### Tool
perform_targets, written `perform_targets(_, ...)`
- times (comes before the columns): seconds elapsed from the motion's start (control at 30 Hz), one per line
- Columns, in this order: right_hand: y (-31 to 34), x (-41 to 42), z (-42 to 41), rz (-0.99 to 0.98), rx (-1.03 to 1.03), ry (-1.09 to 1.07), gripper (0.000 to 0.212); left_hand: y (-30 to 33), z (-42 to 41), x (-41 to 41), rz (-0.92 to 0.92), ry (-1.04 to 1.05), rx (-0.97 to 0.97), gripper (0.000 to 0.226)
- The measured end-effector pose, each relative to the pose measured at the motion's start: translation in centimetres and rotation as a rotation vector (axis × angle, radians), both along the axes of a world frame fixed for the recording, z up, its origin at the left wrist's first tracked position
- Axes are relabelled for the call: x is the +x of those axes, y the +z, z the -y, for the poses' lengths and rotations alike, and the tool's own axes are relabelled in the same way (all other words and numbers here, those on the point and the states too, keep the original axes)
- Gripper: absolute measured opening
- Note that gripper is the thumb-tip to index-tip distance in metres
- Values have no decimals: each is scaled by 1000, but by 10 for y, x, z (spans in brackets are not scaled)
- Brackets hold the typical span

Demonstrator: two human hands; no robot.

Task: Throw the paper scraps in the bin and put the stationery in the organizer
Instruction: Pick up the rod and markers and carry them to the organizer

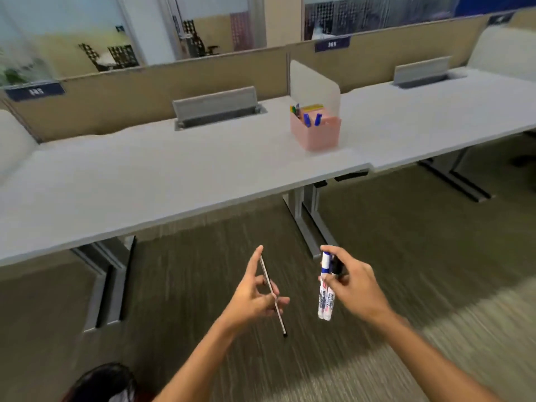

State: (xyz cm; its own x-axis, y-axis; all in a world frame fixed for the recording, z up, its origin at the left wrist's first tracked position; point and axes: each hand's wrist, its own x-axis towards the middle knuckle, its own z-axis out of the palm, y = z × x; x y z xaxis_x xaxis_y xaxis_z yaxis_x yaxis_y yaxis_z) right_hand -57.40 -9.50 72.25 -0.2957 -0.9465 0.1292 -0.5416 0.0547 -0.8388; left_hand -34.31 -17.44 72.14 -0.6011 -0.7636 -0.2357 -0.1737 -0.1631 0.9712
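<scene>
Head view
Left hand [255, 297]: clasps a thin pen [272, 294] — held slanted over the carpet.
Right hand [352, 287]: grips two whiteboard markers [325, 294], caps up.
Pink organizer [316, 131]: on the desk [145, 181] ahead — well apart from both hands, stationery already inside.

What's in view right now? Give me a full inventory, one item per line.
Organizer: one, pink, on the desk beside the divider, already holding pens and markers.
Desk: one long run, white, ahead.
Divider: one, translucent white, upright behind the organizer.
Cable hatches: two, grey, lids raised, at the desk's back edge.
Whiteboard markers: two, white with blue and black caps, in the right hand.
Pen: one, thin, silvery, in the left hand.
Left hand: holding the pen.
Right hand: holding the markers.
</scene>
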Motion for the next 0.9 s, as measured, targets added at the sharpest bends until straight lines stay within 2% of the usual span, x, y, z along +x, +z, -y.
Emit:
perform_targets(0.23,92,-29,7,-51,-16,54,55,93,-6,-18,-27,115,-131,115)
perform_targets(0.47,129,-55,60,-74,-40,76,56,127,35,-43,-24,63,-203,115)
perform_targets(0.67,136,-84,128,-122,-70,57,57,133,110,-82,2,37,-259,108)
perform_targets(0.9,155,-130,251,-128,-65,-14,51,150,245,-148,24,55,-349,101)
